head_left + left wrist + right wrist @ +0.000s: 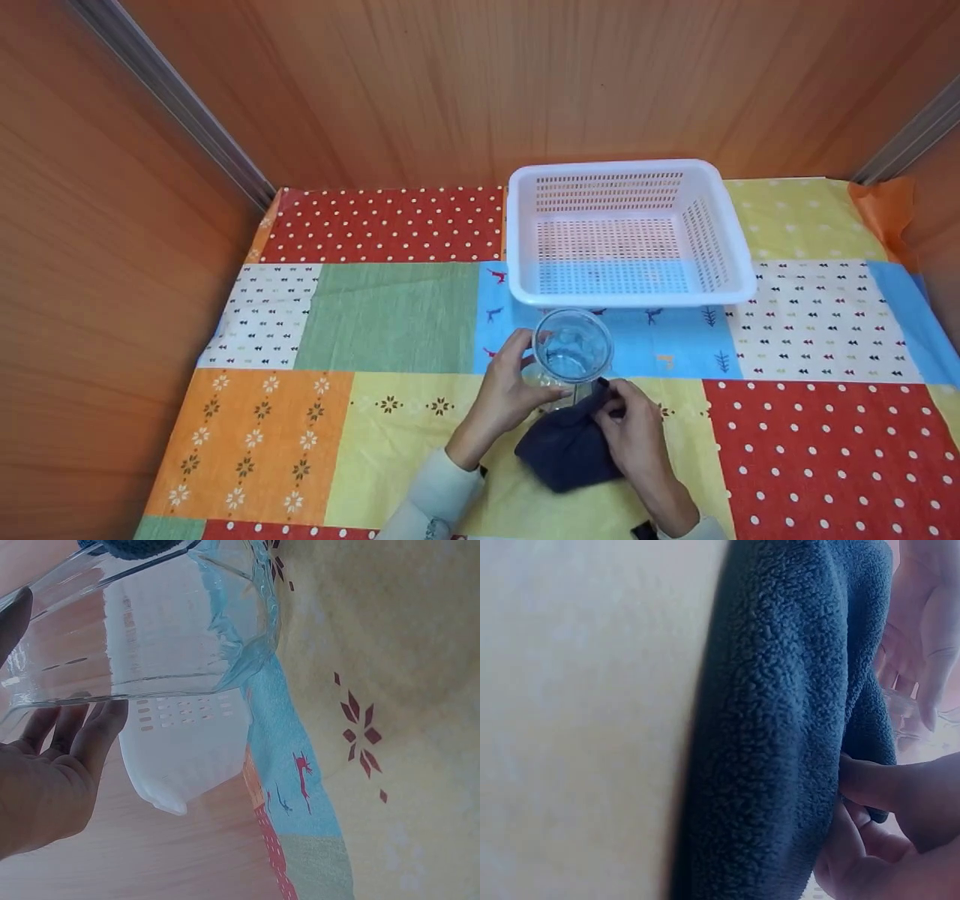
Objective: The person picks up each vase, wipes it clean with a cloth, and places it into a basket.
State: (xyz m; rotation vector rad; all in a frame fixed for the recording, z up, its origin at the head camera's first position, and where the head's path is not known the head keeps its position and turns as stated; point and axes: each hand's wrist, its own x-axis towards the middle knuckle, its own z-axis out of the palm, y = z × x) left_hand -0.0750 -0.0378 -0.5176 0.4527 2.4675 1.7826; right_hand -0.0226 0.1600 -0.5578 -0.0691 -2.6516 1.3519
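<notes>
A clear glass vessel [574, 352], its round mouth facing up toward the head camera, is gripped near the rim by my left hand [506, 394]. In the left wrist view, thumb and fingers lie on opposite sides of the glass [172, 682]. My right hand [637, 435] pinches a dark navy cloth [566, 454] between thumb and fingers. The cloth hangs down beside the lower part of the glass, and I cannot tell whether they touch. Seen from the right wrist, the fabric [772, 720] has a fuzzy texture and hides much of the glass.
A white perforated plastic basket [630, 298] stands just beyond the glass. Beneath everything lies a patchwork-print tablecloth [397, 315]. Wood-grain panels [450, 90] rise behind the table and at both sides. A piece of orange cloth [885, 217] bunches up at the far right corner.
</notes>
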